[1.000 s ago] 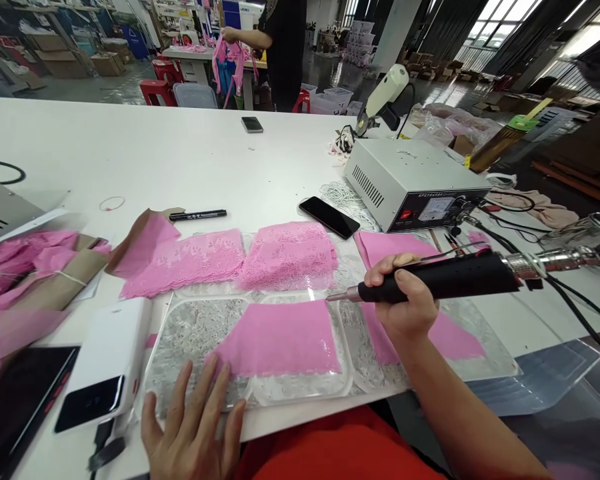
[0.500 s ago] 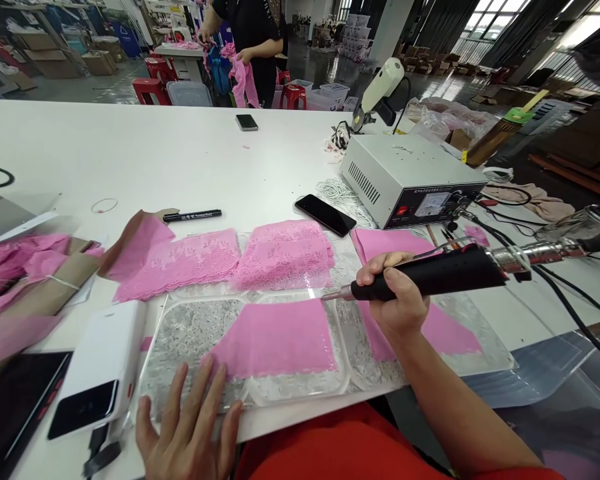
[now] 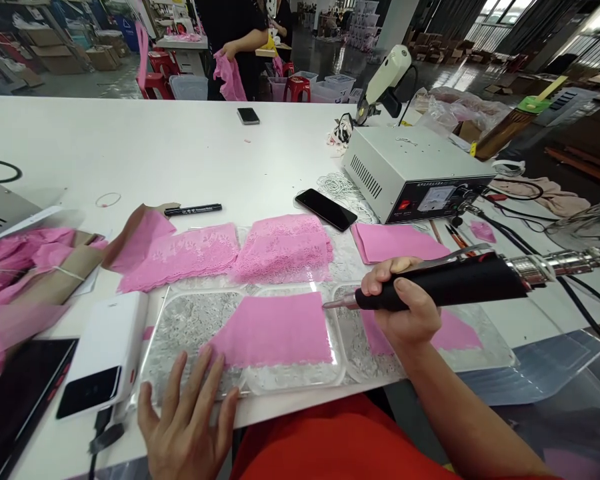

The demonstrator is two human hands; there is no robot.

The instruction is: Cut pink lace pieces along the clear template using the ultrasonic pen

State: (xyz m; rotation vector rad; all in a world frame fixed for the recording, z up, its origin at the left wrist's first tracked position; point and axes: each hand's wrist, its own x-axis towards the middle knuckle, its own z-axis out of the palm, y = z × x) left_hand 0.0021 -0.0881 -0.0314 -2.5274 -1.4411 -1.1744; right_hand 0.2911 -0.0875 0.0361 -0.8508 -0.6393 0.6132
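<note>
My right hand [image 3: 405, 303] is wrapped round a black handheld ultrasonic welding gun [image 3: 450, 283], whose thin metal tip points left. The tip is at the right edge of a flat pink fabric piece [image 3: 283, 330]; whether it touches cannot be told. Under the fabric lies a clear plastic tray sheet [image 3: 190, 317]. My left hand [image 3: 190, 413] lies with fingers spread, its fingertips at the fabric's lower left corner. Behind are two stacks of pink lace, a left lace stack [image 3: 190, 253] and a right lace stack [image 3: 283, 250]. More pink fabric [image 3: 400, 241] lies partly behind the gun.
A grey control box [image 3: 415, 173] with cables stands at the back right. A black phone [image 3: 326, 209], a marker [image 3: 193, 209] and a white power bank [image 3: 105, 353] lie on the table [image 3: 155, 147]. Across it, another person [image 3: 235, 40] holds pink cloth.
The gun and my right hand have shifted right and slightly down, with the tip moving from the fabric's top right corner to its right edge. My left hand stays nearly still.
</note>
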